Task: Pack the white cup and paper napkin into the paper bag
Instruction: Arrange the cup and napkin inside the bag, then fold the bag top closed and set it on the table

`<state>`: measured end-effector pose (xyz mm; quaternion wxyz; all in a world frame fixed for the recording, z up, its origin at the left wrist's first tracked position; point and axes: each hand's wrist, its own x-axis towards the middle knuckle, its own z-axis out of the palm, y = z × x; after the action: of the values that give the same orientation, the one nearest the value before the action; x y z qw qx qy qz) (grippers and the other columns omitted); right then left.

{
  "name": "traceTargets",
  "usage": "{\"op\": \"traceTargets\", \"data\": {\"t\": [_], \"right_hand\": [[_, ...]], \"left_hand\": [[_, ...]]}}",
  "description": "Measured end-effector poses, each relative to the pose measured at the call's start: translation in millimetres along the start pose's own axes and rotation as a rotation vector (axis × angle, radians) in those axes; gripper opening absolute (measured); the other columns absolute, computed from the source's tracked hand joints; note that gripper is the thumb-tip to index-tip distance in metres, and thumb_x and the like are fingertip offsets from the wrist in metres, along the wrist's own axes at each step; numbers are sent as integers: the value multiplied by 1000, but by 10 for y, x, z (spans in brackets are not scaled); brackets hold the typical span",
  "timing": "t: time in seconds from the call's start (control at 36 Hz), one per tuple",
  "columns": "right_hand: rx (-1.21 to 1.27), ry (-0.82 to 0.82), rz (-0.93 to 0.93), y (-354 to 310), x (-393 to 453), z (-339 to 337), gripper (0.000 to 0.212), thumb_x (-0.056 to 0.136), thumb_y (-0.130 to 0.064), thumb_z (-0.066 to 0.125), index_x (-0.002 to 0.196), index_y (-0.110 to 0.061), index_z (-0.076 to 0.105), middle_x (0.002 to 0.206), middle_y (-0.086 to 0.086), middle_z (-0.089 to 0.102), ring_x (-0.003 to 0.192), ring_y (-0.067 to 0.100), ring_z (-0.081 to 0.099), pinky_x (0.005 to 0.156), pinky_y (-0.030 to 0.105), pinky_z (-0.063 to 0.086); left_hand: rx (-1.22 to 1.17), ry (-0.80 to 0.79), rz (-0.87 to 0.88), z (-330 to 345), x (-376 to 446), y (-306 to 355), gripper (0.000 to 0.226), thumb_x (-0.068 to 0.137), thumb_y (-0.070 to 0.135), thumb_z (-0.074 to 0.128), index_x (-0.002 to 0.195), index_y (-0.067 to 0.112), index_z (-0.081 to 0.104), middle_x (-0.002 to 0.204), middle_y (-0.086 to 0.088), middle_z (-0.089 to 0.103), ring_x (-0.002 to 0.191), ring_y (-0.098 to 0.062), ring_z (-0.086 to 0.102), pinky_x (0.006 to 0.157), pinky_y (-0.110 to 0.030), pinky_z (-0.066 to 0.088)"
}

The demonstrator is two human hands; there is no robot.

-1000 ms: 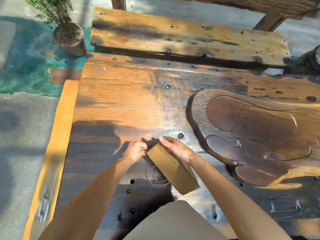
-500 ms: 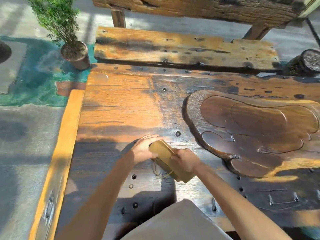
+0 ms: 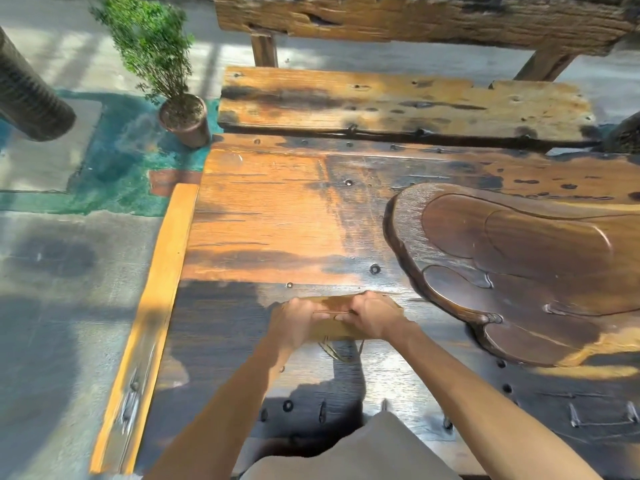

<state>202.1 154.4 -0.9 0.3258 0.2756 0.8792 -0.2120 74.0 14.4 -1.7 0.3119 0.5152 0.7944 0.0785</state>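
1. Paper bag (image 3: pixel 330 329) sits between my two grips on the worktop (image 3: pixel 263 216); my left hand (image 3: pixel 294 322) and right hand (image 3: pixel 372 318) each curl around its top edge, one at either end, knuckles nearly meeting.
2. Just below the grips, the bag's string handles (image 3: pixel 337 351) hang loose toward me.
3. Neither the white cup nor the paper napkin shows anywhere; I judge they are either inside already or out of view, and cannot tell which.
4. To the right of the grips lies a dark carved wooden tray (image 3: pixel 519 265), apart from the bag.
5. Far beyond and left stands a potted plant (image 3: pixel 183 116).
6. Risk, as I judge it: squeezing or pulling too hard could tear the paper or crush whatever is inside.
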Motion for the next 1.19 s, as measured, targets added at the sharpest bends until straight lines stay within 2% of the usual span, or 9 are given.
{"op": "traceTargets", "data": {"t": [0.25, 0.39, 0.44, 0.5, 0.61, 0.67, 0.97, 1.11, 1.19], "right_hand": [[260, 112, 83, 754, 41, 227, 50, 86, -65, 55, 90, -18, 72, 88, 0, 72, 87, 22, 64, 70, 29, 47], [626, 184, 82, 760, 1, 262, 7, 83, -35, 77, 83, -27, 78, 81, -17, 74, 85, 6, 65, 77, 22, 49], [783, 239, 109, 748, -19, 304, 8, 80, -22, 82, 75, -25, 77, 71, -17, 72, 72, 2, 65, 68, 19, 47], [933, 290, 166, 765, -35, 391, 12, 76, -17, 84, 70, -14, 74, 69, -7, 71, 67, 8, 63, 67, 23, 48], [1074, 328, 245, 770, -52, 549, 32, 75, -9, 85, 56, -16, 60, 61, -11, 60, 61, 3, 55, 63, 16, 44], [1104, 348, 251, 771, -30, 600, 34, 75, -9, 84, 55, -21, 60, 63, -10, 61, 65, 8, 57, 66, 19, 44], [1081, 426, 151, 773, 10, 423, 27, 78, -21, 83, 62, -4, 69, 61, -10, 59, 66, 5, 56, 80, 22, 48], [1110, 520, 106, 739, -91, 163, 21, 79, -20, 82, 62, -14, 71, 62, -2, 64, 64, 10, 58, 75, 26, 49], [1131, 562, 71, 666, -214, -15, 23, 81, -16, 80, 62, -7, 69, 61, -1, 60, 62, 11, 54, 70, 26, 46]], "left_hand": [[1, -68, -124, -25, -20, -254, 36, 98, 42, 46, 130, 34, 59, 126, 6, 67, 104, -10, 68, 64, -7, 40], [-286, -59, -297, 81, 27, -302, 34, 94, 34, 57, 123, 20, 67, 124, -1, 69, 114, -14, 64, 92, -16, 41], [-343, -51, -364, 146, 28, -355, 32, 92, 34, 60, 116, 16, 71, 96, -4, 76, 89, -16, 69, 81, -19, 45], [-376, -39, -438, 187, 13, -390, 20, 91, 35, 63, 87, 18, 73, 58, 0, 57, 56, -14, 54, 57, -20, 38], [-491, 67, -472, 203, -26, -381, 17, 87, 30, 68, 88, 14, 71, 68, -4, 59, 59, -20, 53, 52, -21, 34], [-574, 116, -476, 225, -42, -366, 22, 87, 19, 70, 78, -2, 71, 70, -6, 64, 63, -20, 55, 58, -27, 40], [-710, 345, -448, 133, -54, -391, 47, 83, 15, 70, 55, 20, 32, 71, 6, 39, 80, -8, 44, 59, -18, 30], [-531, 444, -405, -223, -112, -251, 38, 85, 19, 70, 56, 15, 46, 50, 3, 42, 39, -9, 37, 50, -26, 32], [-587, 520, -296, -400, -167, -190, 44, 81, 14, 74, 51, 18, 41, 48, -1, 36, 41, -15, 33, 45, -28, 31]]}}
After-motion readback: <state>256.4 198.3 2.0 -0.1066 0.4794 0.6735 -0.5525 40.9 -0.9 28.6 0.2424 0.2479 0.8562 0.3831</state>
